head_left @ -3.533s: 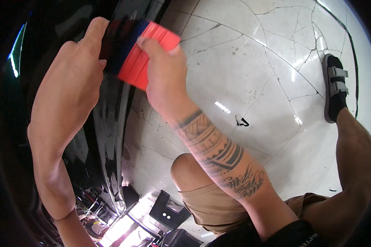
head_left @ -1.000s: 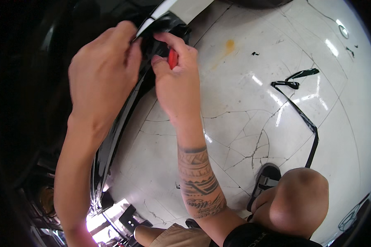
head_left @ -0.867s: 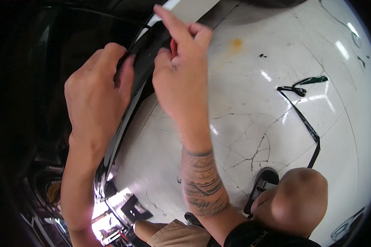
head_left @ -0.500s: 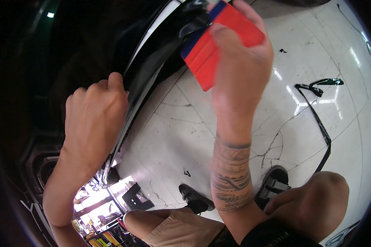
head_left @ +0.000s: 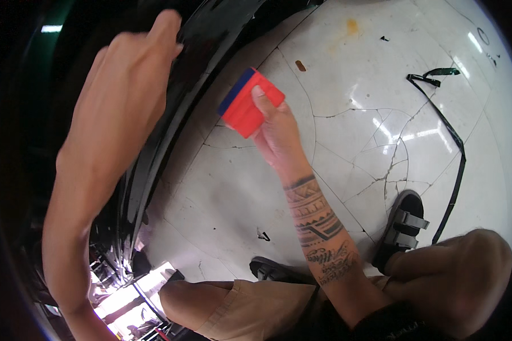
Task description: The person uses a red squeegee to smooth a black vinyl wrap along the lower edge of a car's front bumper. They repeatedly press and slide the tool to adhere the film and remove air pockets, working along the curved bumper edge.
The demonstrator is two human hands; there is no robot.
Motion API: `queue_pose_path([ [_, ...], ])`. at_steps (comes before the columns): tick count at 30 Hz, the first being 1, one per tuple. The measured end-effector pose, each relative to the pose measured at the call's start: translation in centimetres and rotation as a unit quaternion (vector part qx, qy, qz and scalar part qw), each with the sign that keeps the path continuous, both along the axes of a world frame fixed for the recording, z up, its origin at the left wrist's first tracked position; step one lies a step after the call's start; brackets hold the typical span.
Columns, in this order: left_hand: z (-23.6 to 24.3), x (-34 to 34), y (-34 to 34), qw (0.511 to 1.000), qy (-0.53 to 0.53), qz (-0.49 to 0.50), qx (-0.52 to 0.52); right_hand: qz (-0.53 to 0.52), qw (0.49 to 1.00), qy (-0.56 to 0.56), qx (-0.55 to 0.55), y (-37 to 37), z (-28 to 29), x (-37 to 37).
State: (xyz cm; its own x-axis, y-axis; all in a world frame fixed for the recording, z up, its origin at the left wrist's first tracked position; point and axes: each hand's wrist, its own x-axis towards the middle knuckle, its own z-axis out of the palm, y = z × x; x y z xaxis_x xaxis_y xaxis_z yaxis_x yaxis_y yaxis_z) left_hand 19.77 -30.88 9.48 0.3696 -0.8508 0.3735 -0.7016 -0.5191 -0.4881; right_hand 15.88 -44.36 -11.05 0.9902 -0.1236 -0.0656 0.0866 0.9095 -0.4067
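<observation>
A red squeegee (head_left: 249, 106) with a dark blue edge strip is gripped in my right hand (head_left: 279, 132), thumb flat on its face. It hangs over the floor, apart from the glossy black car panel (head_left: 206, 57). Over the dark bodywork, close to the panel's edge, is my left hand (head_left: 119, 94), back upward. Its fingers are curled and pressed together at the thumb side; whatever they pinch, if anything, is hidden under the hand.
Cracked pale tiles (head_left: 239, 187) make up the floor. A long black strip (head_left: 446, 128) lies at the right, near my sandal (head_left: 405, 221). A small black scrap (head_left: 263, 235) and a brown piece (head_left: 300, 66) also lie there.
My right hand has drawn the squeegee back from the panel, nearer to me and leftward. My left hand has shifted farther up along the bodywork. The view has also shifted.
</observation>
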Motion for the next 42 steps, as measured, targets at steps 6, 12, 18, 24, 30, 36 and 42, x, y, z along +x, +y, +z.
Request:
queue_pose_path([
  [6,0.0,0.5,-1.4,0.985,0.126,0.110,-0.046,0.048,0.998,0.034,-0.024,2.7,-1.6,0.5],
  [12,-0.6,1.1,-1.3,0.970,0.110,0.194,-0.091,0.152,0.977,0.132,-0.068,3.6,-1.2,-1.6],
  [18,-1.8,1.8,-0.8,0.966,0.088,0.207,-0.127,0.195,0.938,0.119,-0.261,2.9,-1.1,-2.4],
  [24,-3.5,4.1,0.6,0.968,0.110,0.130,-0.182,0.103,0.925,0.094,-0.353,1.9,0.1,-3.4],
  [30,-2.5,4.0,-1.0,0.960,0.163,0.130,-0.187,0.097,0.906,0.072,-0.405,1.3,0.7,-2.9],
  [36,-2.7,5.8,1.1,0.945,0.229,0.107,-0.206,0.064,0.875,0.034,-0.479,1.3,1.5,-2.1],
  [42,-0.9,4.5,0.0,0.963,0.171,0.119,-0.173,-0.139,0.799,-0.019,-0.585,2.2,0.9,-1.2],
])
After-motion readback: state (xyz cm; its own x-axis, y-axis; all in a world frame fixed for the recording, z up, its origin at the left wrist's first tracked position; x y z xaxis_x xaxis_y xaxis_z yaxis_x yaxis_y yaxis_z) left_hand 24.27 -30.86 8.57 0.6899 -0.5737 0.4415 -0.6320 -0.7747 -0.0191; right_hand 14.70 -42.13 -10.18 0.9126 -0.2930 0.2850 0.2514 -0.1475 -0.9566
